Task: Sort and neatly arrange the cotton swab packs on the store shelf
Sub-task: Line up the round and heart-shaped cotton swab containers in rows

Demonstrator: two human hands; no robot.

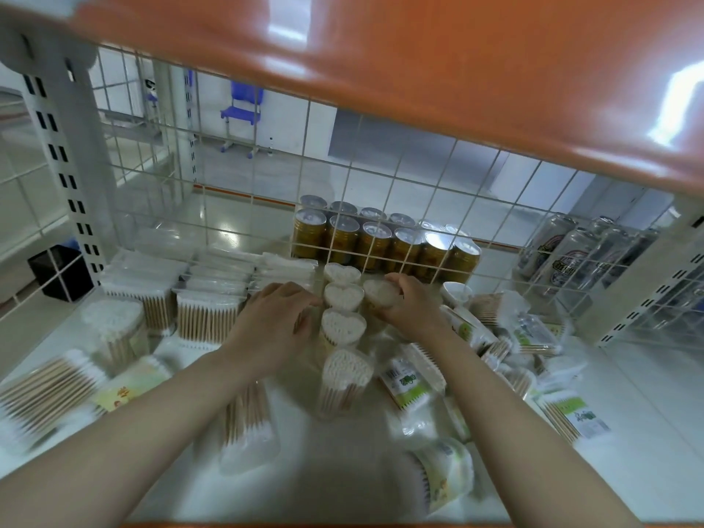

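Four heart-shaped tubs [343, 325] lined up mid-shelf, flat packs [213, 283] stacked at 10 o'clock. Right hand [409, 302] grips fifth tub [381, 293] beside row; left hand [278, 318] fingers curled, hold unclear. Loose packs [514, 337] jumbled at 3 o'clock, unsorted; roughly half left.

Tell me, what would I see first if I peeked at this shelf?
First, two hands in the middle: the right hand grips a heart-shaped swab tub, while the left hand touches the row of heart tubs running front to back. Behind the wire grid stand gold cans. Overhead hangs an orange shelf, and loose swab packs lie jumbled on the right.
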